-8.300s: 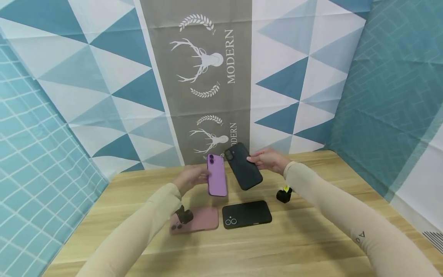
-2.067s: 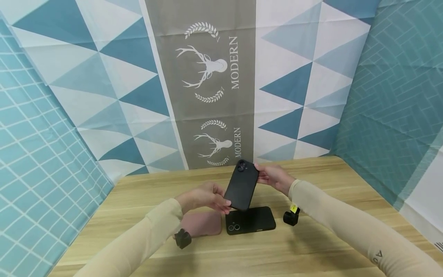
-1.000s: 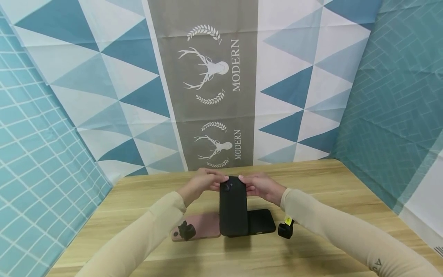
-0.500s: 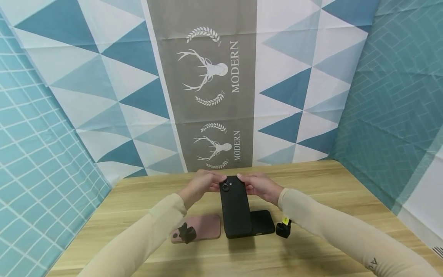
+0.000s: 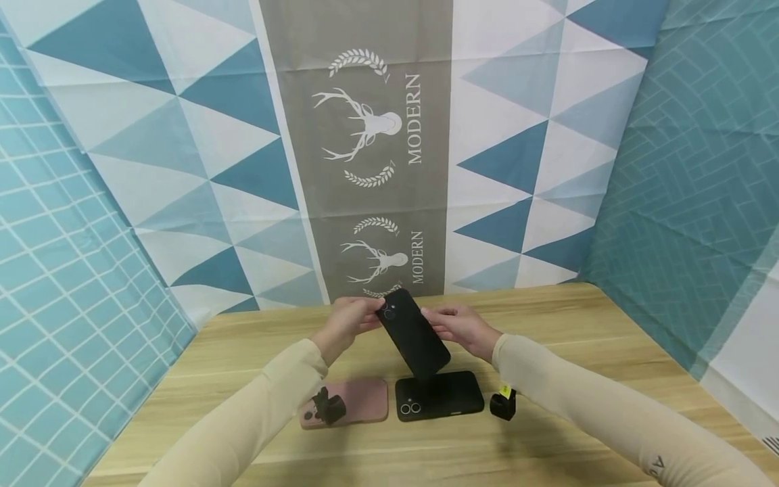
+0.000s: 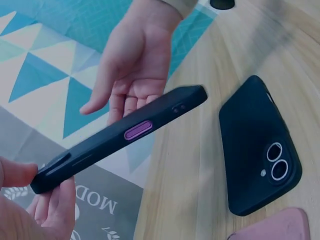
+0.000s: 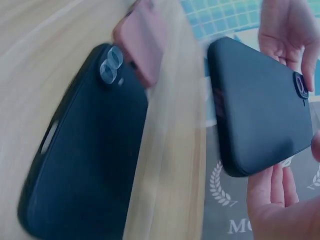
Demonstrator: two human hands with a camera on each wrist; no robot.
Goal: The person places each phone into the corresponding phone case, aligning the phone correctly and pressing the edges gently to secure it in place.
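A purple phone in a black case (image 5: 416, 338) is held tilted above the table, its back turned up. My left hand (image 5: 348, 323) pinches it at the camera corner, between thumb and fingers. In the left wrist view, a purple strip on the case's side (image 6: 138, 130) shows along its edge. My right hand (image 5: 465, 328) is beside the phone's right edge with its thumb apart from it; its fingers (image 7: 272, 187) are partly behind or below the case, and contact is hard to tell.
Under the held phone, a black-cased phone (image 5: 447, 400) lies on the wooden table (image 5: 548, 439). To its left lies a pink phone (image 5: 368, 399), partly covered by the left wrist camera (image 5: 331, 408). A patterned cloth backdrop (image 5: 389, 169) rises behind the table.
The left hand's purple phone and the right hand's black case are now together as one. In the last half second it has swung up and tilted leftward, and the right thumb has come off it.
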